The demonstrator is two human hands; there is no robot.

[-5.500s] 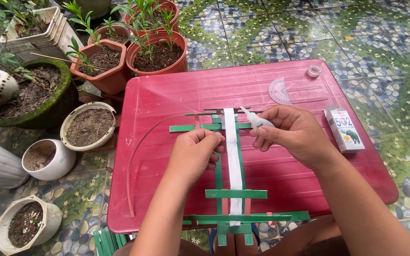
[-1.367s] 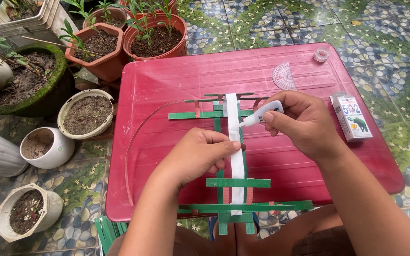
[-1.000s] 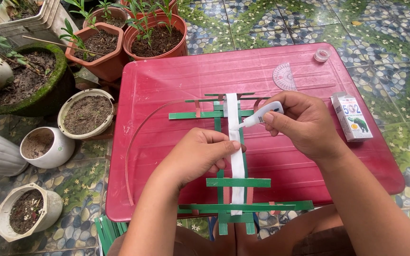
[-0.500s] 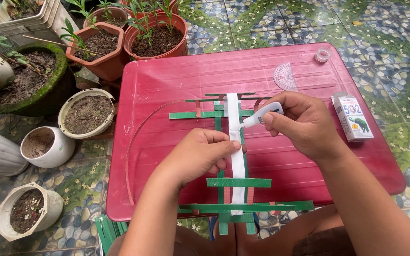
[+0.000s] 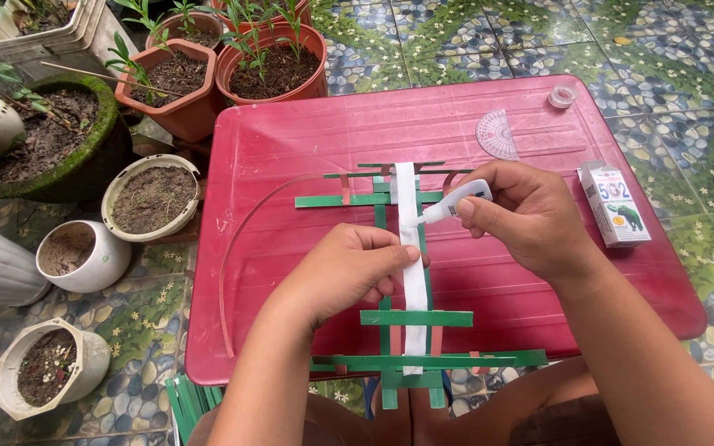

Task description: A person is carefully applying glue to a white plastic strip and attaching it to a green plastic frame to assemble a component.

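A frame of green strips (image 5: pixel 411 316) with a long white strip (image 5: pixel 411 291) down its middle lies on a red plastic table (image 5: pixel 299 149). My left hand (image 5: pixel 349 270) presses on the white strip at its middle, fingertips pinching its edge. My right hand (image 5: pixel 524 214) holds a small white glue tube (image 5: pixel 454 202), with the nozzle pointing left and touching the white strip just above my left fingers. A thin curved strip (image 5: pixel 241 239) arcs out from the frame's left side.
A clear protractor (image 5: pixel 498 135), a small clear cap (image 5: pixel 562 96) and a small white glue box (image 5: pixel 614 204) lie on the table's right part. Several pots of soil and plants (image 5: pixel 268 59) crowd the tiled floor to the left and behind. Spare green strips (image 5: pixel 188 402) lie below the table.
Since 5.5 s ago my left hand has slid down the white strip from near the upper crossbar to the middle. The glue nozzle has come down onto the strip; over the last second little moved.
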